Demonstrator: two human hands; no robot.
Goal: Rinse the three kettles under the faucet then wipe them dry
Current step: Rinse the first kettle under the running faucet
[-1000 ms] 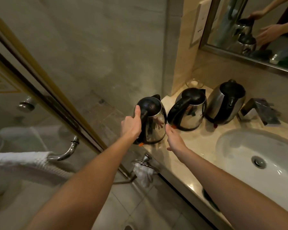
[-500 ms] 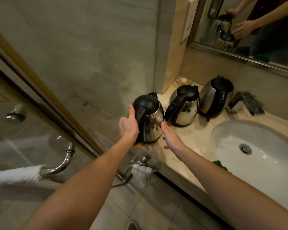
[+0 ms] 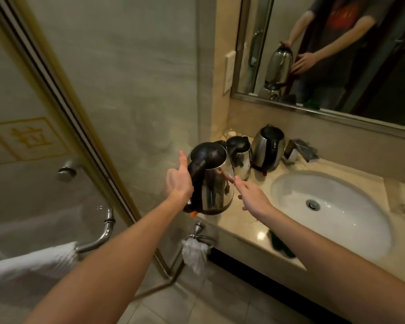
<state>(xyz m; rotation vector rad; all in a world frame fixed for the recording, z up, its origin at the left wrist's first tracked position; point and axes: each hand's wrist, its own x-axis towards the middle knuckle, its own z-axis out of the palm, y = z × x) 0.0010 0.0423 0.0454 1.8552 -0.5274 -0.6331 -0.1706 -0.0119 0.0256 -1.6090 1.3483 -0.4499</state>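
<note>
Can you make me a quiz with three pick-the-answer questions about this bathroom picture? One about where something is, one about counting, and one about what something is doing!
1. Where is the faucet?
A. behind the sink
B. on the floor
C. in the shower

2. How many kettles are there?
A. two
B. three
C. five

3. The nearest kettle is
A. lying in the sink
B. lifted by the left hand
C. under running water

Answers: 1 A, the faucet sits at the sink's back edge. 2 B, one held, the middle kettle and far kettle on the counter. 3 B, its base hangs clear of the counter.
</note>
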